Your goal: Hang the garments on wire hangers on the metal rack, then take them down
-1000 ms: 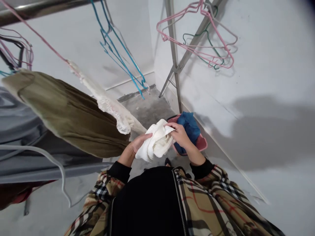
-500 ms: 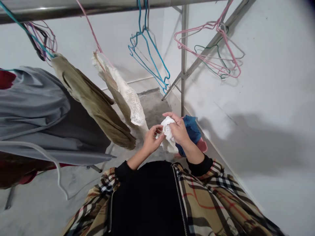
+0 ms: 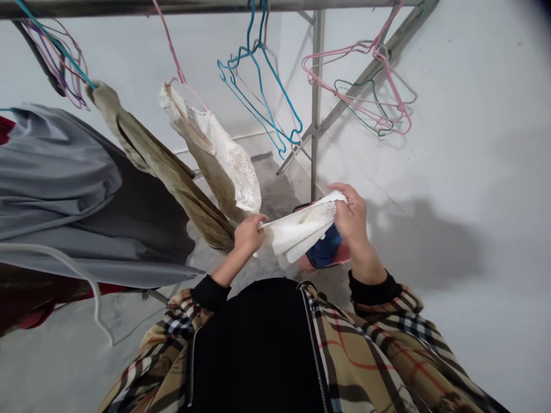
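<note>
A white garment point(image 3: 297, 229), its exact kind unclear, is stretched between my two hands in front of my body. My left hand point(image 3: 249, 234) pinches one edge of it, and my right hand point(image 3: 352, 215) grips the opposite end, where some lace-like texture shows. Below the cloth, a pink basin point(image 3: 343, 254) holds dark blue fabric point(image 3: 325, 246); both are partly covered by the white garment. Just beyond my left hand hangs a white lace garment point(image 3: 243, 172) with a brownish part, on a pink hanger point(image 3: 172, 49).
A metal rail point(image 3: 198, 6) runs overhead. On it hang blue hangers point(image 3: 262, 86), pink hangers point(image 3: 361, 86), olive trousers point(image 3: 163, 178) and a large grey cloth point(image 3: 55, 172) at left. A metal frame leg point(image 3: 317, 103) stands near the white wall point(image 3: 469, 143).
The white garment was bunched between my hands and is now spread out. My right hand has moved right and my left hand slightly left, pulling it taut.
</note>
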`<state>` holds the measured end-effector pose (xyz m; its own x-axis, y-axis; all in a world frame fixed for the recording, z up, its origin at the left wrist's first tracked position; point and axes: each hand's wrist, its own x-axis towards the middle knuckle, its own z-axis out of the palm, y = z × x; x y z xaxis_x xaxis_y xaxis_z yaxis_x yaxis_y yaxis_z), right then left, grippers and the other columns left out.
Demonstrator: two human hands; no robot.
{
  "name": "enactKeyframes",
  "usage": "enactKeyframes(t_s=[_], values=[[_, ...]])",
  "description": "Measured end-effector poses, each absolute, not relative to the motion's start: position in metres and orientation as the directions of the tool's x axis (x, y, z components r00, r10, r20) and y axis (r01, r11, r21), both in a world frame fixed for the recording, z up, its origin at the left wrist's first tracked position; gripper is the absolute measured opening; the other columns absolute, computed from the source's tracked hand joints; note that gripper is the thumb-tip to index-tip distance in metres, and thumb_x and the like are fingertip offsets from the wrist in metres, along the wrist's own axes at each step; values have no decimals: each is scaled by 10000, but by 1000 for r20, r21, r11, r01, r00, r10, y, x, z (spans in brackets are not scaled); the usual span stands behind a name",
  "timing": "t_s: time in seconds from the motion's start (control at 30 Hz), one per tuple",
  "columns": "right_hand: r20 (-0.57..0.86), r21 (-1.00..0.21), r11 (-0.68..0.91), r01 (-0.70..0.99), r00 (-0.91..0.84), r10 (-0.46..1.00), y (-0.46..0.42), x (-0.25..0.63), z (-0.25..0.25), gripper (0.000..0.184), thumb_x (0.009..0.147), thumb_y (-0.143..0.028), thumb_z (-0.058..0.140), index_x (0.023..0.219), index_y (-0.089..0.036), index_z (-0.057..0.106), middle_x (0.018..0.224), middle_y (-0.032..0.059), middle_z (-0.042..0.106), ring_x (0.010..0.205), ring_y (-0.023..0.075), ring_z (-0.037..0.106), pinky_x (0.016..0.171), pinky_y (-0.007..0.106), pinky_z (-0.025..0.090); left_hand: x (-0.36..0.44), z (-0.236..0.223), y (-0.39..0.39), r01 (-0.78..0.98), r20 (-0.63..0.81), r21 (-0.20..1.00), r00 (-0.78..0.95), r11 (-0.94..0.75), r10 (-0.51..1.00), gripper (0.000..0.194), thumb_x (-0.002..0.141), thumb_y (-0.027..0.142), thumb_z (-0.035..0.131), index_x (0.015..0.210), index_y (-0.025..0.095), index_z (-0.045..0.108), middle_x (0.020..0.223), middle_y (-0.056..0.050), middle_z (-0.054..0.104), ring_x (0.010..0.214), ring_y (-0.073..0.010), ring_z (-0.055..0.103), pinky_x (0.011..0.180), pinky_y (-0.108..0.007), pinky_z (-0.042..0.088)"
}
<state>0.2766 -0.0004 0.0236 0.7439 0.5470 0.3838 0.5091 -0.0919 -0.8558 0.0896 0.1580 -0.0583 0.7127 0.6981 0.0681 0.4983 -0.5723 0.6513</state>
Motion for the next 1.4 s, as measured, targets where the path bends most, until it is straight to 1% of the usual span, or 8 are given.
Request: enactKeyframes(t_s=[0.23,0.37,0.5,0.7,0.97,1.07,1.2,1.4], values=[[349,-534,-492,687,710,612,-24,297,21,338,732,-163,429,899,-219,718,766,32,669,735,208,590,696,313,433,71,-19,200,658,161,422,623,-624,766,242,781,222,547,970,173,691,949,-111,685,888,-269,641,754,-325,455],[344,-487,-493,721,677,651,-24,300,18,308,747,-160,421,835,-212,711,942,72,677,915,236,613,798,340,450,74,-19,199,562,207,622,554,-545,806,223,782,270,552,931,152,670,894,-99,672,813,-234,630,737,-315,466],[272,-582,-452,676,686,675,-26,306,11,254,719,-174,421,764,-204,669,886,68,665,868,224,605,801,346,455,82,-23,189,144,-100,989,528,27,844,267,770,318,568,983,176,643,800,-27,667,649,-156,607,644,-279,501],[-51,-851,-310,424,521,852,-28,306,-6,79,666,-215,501,698,-191,569,677,-15,572,654,142,511,628,263,388,90,-7,173,-172,-362,838,535,518,763,249,696,250,666,931,172,638,705,17,644,560,-92,563,623,-239,515],[-110,-917,-301,262,558,822,-27,306,-31,293,690,-381,624,641,-224,381,534,-68,444,514,108,447,527,238,342,73,3,158,-69,-228,940,599,333,768,299,591,299,756,837,170,643,642,33,626,530,-97,530,530,-210,424],[-10,-881,-325,343,674,738,-22,310,-44,207,706,-337,574,676,-239,395,518,-68,442,492,125,476,498,245,370,60,3,157,125,-29,991,579,-53,815,216,633,263,712,828,171,696,711,1,666,620,-130,573,590,-236,439],[1,-876,-317,363,659,752,-16,313,-45,104,716,-289,528,747,-235,445,562,-65,488,494,125,538,490,236,412,48,2,162,336,315,799,473,-499,823,213,721,222,626,895,186,744,824,-31,698,735,-158,608,708,-270,470],[-140,-943,-283,174,564,813,-14,315,-14,196,711,-313,592,856,-182,599,671,-16,605,574,114,583,525,219,465,36,1,172,290,321,839,421,-461,848,240,782,312,635,946,183,752,842,-36,711,723,-151,605,681,-257,468]])
